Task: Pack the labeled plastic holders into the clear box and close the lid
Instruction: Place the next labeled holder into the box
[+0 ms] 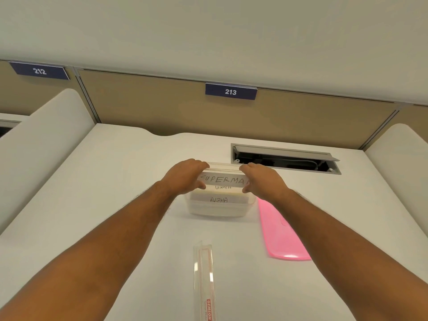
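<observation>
A clear box (217,210) stands on the white desk, lid off. Inside it I see holders with the labels GIRAFFE (223,187) and ALPHA (218,200). Over the box's far part I hold a plastic holder labelled SUPERMAN (223,180) by its two ends. My left hand (185,176) pinches the left end and my right hand (261,180) pinches the right end. The pink lid (281,230) lies flat on the desk just right of the box. One more clear holder (205,281) with red print lies near the front edge.
An open cable tray slot (284,158) is set into the desk behind and right of the box. A tan partition with a 213 sign (231,91) backs the desk. White side dividers (44,144) rise on the left and right.
</observation>
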Demonstrator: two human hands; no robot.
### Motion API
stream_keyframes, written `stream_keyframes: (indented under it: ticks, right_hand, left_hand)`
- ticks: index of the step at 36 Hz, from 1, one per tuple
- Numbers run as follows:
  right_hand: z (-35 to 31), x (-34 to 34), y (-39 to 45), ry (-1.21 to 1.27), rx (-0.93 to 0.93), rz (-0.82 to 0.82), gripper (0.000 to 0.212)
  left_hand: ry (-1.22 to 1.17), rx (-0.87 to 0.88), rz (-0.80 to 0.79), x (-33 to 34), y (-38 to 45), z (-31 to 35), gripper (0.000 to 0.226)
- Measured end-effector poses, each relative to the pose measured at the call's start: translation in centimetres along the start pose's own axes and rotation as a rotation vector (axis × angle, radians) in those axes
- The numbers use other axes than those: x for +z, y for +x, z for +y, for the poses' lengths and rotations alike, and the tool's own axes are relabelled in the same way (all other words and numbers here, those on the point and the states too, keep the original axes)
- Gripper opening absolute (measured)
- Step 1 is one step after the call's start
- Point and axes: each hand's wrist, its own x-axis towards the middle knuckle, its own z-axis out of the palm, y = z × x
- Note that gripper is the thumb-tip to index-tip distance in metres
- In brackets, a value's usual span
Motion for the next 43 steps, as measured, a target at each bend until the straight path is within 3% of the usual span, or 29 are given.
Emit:
stream_keyframes:
  ticks: [14,18,36,43]
  right_hand:
    - [0.8,2.0,2.9,-0.034,-0.004,-0.103,0.025]
    - [0.9,2.7,3.6,-0.053,-0.021,-0.134,0.020]
    - [1.0,5.4,5.5,-0.109,-0.029,-0.147,0.017]
    - [0.9,6.4,5.8,-0.095,-0.033,-0.149,0.022]
  left_hand:
    - [0.016,-0.026,-0.079,2.2,2.0,-1.2,0.063]
    - [0.054,-0.029,-0.126,3.1,2.6,-1.7,0.053]
    - [0.165,-0.013,-0.213,5.2,4.4,-2.5,0.024]
    - [0.211,0.012,-0.248,5.9,4.8,-2.8,0.025]
